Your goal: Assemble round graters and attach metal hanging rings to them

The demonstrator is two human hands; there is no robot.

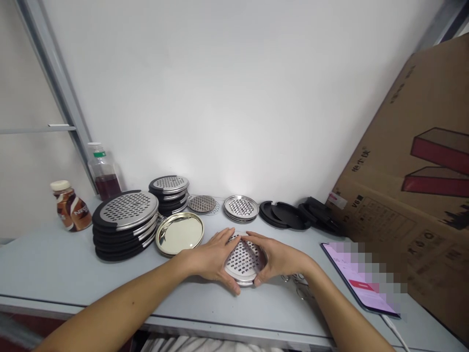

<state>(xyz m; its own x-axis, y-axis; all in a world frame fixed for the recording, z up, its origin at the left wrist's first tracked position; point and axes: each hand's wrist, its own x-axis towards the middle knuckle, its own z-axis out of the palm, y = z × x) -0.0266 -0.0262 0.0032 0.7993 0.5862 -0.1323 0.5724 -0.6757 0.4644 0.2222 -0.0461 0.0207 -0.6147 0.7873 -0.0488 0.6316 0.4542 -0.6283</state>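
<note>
A round metal grater disc (245, 259) lies on the table in front of me, its perforated face up. My left hand (216, 259) is curved around its left rim, with fingers at the far edge and the thumb at the near edge. Around the right rim my right hand (280, 256) grips in the same way, and the fingertips of both hands nearly meet at the far side. Just left of my left hand sits a shiny gold-toned round dish (180, 233). Behind the disc rests a small stack of metal grater discs (241, 209).
Stacked black-rimmed graters (126, 220) stand at left, a second stack (169, 190) behind. Bottles (71, 208) are at far left. Black plastic rings (284, 215) lie at the back right. Metal loops (301, 288) sit beside my right forearm. A tablet (361, 278) and a cardboard box (414, 195) flank the right.
</note>
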